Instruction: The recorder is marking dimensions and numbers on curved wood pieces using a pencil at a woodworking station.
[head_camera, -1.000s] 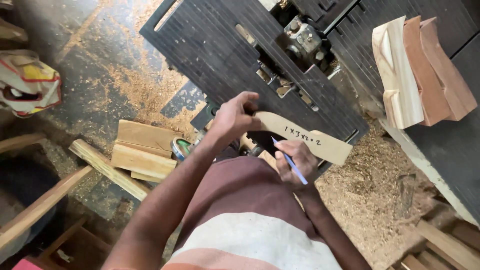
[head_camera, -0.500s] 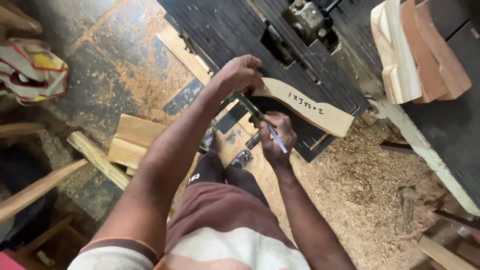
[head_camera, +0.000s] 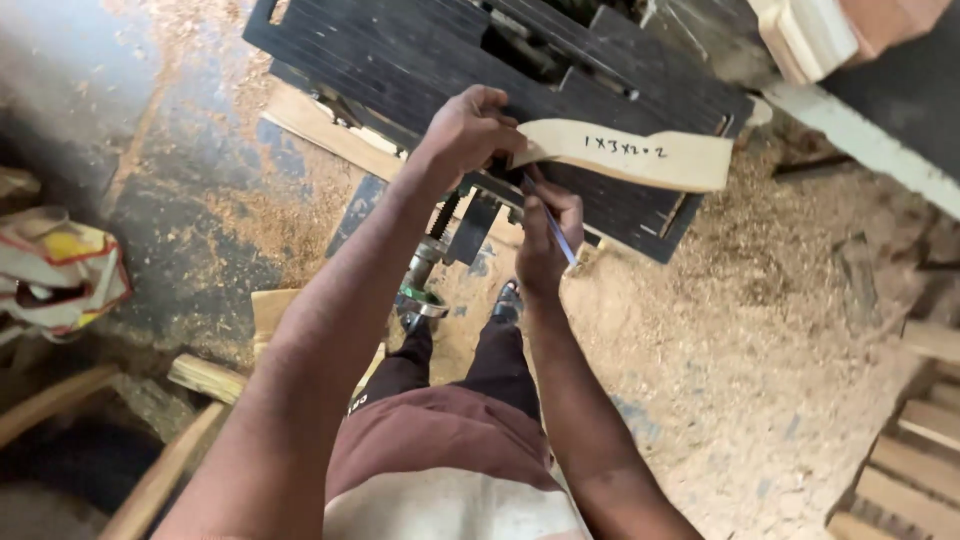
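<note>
Dark slotted machine table (head_camera: 420, 50) carries a curved wooden template (head_camera: 640, 155) with pen marks on its face. Left hand (head_camera: 465, 135) pinches the template's near end; right hand (head_camera: 545, 235) is closed around a blue pen (head_camera: 558, 235). Best practice: pin the template flat and steady before marking. Sawdust-covered floor (head_camera: 740, 340), timber offcuts (head_camera: 900, 470) around.

Curved template (head_camera: 640, 155): pale thin wood, smooth, matt. Pen (head_camera: 558, 232): blue plastic, shiny. Machine counter (head_camera: 420, 60): dark metal, ribbed, dull. Floor (head_camera: 760, 330): rough, covered in soft sawdust. Planks (head_camera: 915, 470): raw wood.
</note>
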